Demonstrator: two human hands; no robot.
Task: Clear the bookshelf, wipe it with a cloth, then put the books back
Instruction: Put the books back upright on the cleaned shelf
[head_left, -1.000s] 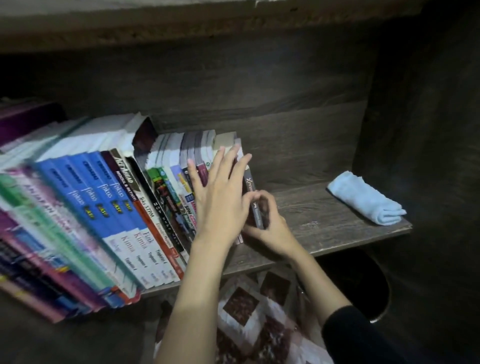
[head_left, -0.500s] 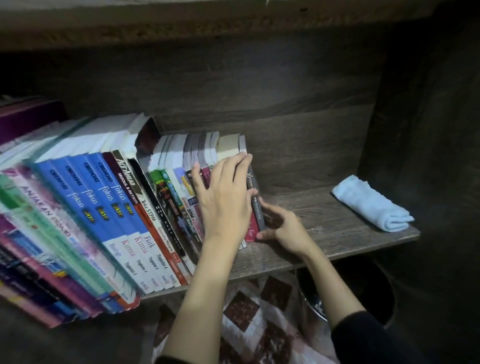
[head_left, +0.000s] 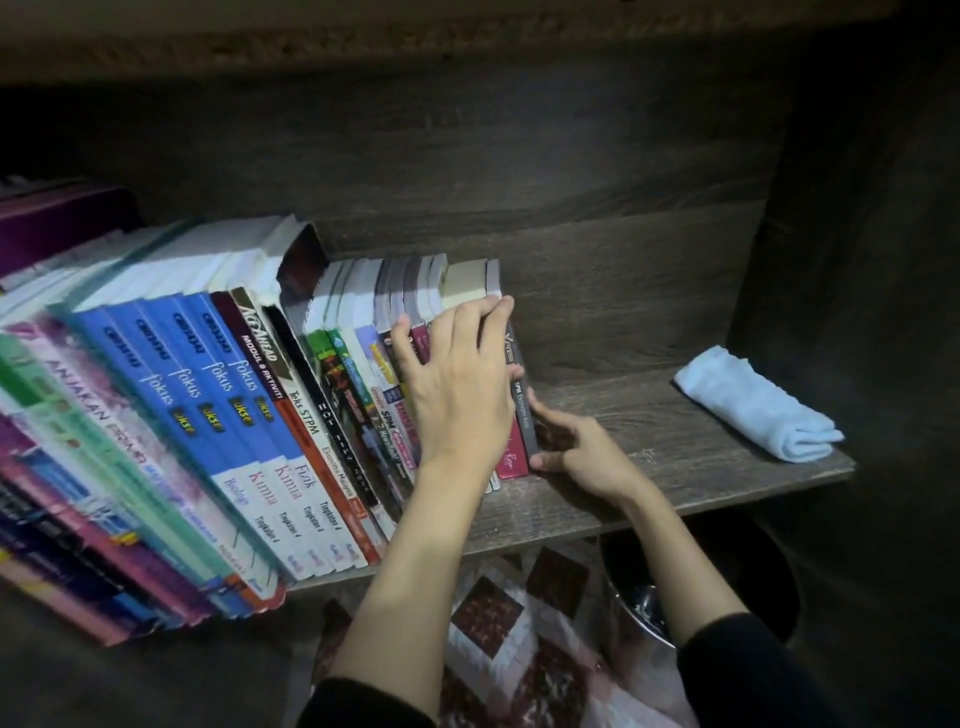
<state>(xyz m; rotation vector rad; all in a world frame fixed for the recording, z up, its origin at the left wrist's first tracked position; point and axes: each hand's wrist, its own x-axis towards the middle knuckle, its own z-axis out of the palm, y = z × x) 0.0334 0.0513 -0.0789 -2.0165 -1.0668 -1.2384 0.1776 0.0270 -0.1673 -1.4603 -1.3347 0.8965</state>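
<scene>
A row of books leans left on the dark wooden shelf (head_left: 649, 483): tall blue and green textbooks (head_left: 234, 415) on the left, several smaller books (head_left: 363, 384) at the right end. My left hand (head_left: 462, 384) lies over the smaller books' spines, its fingertips curled over their top edges. My right hand (head_left: 582, 452) presses against the right side of the last dark grey book (head_left: 522, 410), fingers along its cover and thumb at the bottom of the spine. A folded light blue cloth (head_left: 753, 410) lies at the shelf's right end, away from both hands.
The shelf's right wall (head_left: 857, 260) stands just past the cloth, and the back panel (head_left: 571, 182) is close behind the books. Bare board runs between the last book and the cloth. Below the shelf are a patterned fabric (head_left: 519, 623) and a shiny metal container (head_left: 639, 608).
My left hand slid up the spines and its fingertips now curl over the book tops. My right hand stays pressed at the end book, which stands closer against the row.
</scene>
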